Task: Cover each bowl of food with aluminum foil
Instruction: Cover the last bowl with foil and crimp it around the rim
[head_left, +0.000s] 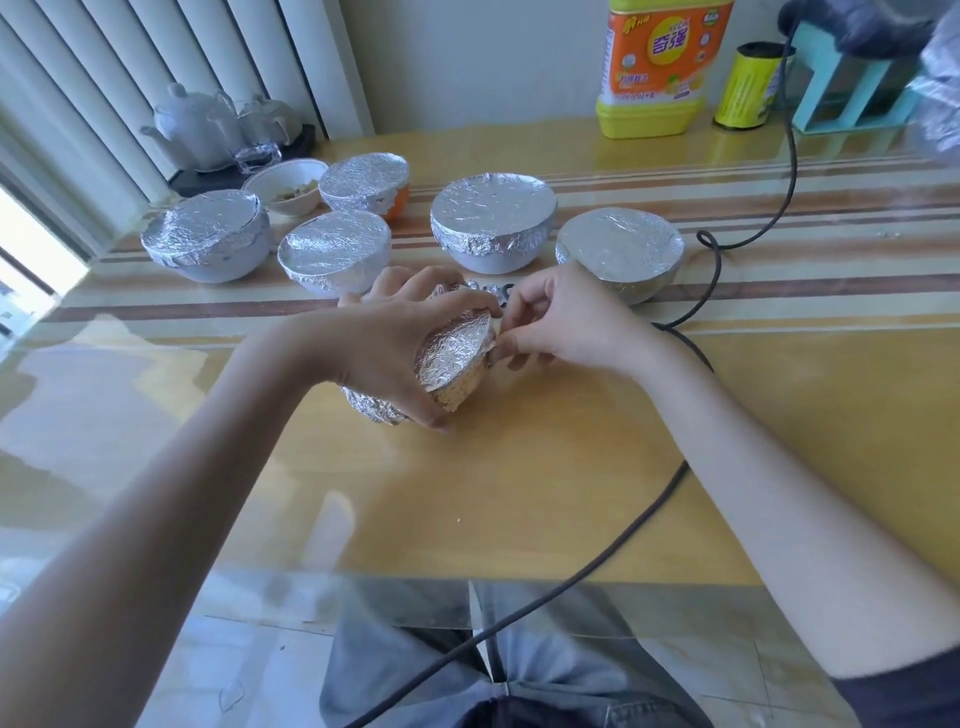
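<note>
Foil-wrapped bowl (453, 364) tilted in the gripping left hand (384, 348), right hand (566, 322) pinching its foil edge

Bowl in hand (453, 364): we see a small speckled tan bowl, tilted so its foil-covered top faces right and toward us; crinkled foil wraps over its rim.
Foil edge: we see it pinched at the bowl's right rim.
Covered bowls behind: we count five in a loose row, each upright with foil across its top: far-left white bowl (208, 236), centre-left white bowl (335, 252), rear bowl with orange showing (363, 179), large white bowl (493, 223), right tan bowl (621, 254).
Uncovered bowl (285, 187): we see a white bowl, food visible inside, between the far-left and rear bowls.
</note>
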